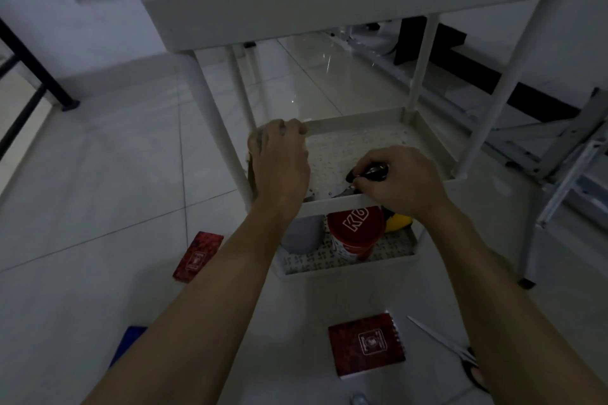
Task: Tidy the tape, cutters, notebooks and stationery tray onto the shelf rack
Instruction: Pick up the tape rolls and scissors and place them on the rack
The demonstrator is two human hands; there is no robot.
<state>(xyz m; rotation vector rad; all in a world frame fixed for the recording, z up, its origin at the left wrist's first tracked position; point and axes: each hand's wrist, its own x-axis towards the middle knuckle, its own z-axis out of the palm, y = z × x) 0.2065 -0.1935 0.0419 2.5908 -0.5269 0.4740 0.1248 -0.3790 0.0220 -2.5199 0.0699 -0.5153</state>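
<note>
left hand [279,161] grips tape roll [255,154] at middle shelf [358,141] left edge | right hand [399,177] fingers pinch cutter [368,174] by front edge | risk: blade may snag perforated shelf, slip off rim | notebooks [367,344] on floor

You're shooting dim, bluish and underexposed. Faint glare on the floor tiles [316,76]. Wide-angle bends the edges; detail's soft.

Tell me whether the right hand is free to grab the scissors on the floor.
Probably not yet. The right hand is holding a dark-handled cutter on the rack's middle shelf. The scissors lie uncovered beside that forearm, so nothing else blocks them.
</note>
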